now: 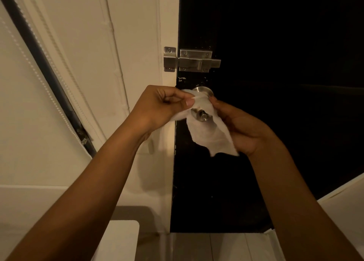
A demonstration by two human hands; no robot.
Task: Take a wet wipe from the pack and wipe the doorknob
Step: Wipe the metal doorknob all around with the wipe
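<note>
Two bare hands are up at the door from where I'm watching through the head camera. My left hand (pixel 157 105) is curled nearly closed, thumb pressed against the bent forefinger, pinching one end of the white wet wipe (pixel 206 128). My right hand (pixel 242 128) is cupped with the palm turned inward, its fingers closed loosely over the other side of the wipe, and the free corner of the sheet hangs down past the heel of that hand.

The wipe is draped over and around the silver doorknob (pixel 202 114), touching it; the knob's round face with its small centre button shows through the gap between the two ends of the sheet, and the round metal plate behind it peeks out above the cloth. The knob sits on the black door (pixel 275 63), close to its left edge, with my hands one on each side of it.

Just above the knob is a brushed steel slide bolt (pixel 195 60) that spans from the door onto the cream door frame (pixel 167 24). I can read no brand, label or writing anywhere: the bolt shows only screw heads, and the wipe is plain. The pack of wipes is not in my view.
</note>
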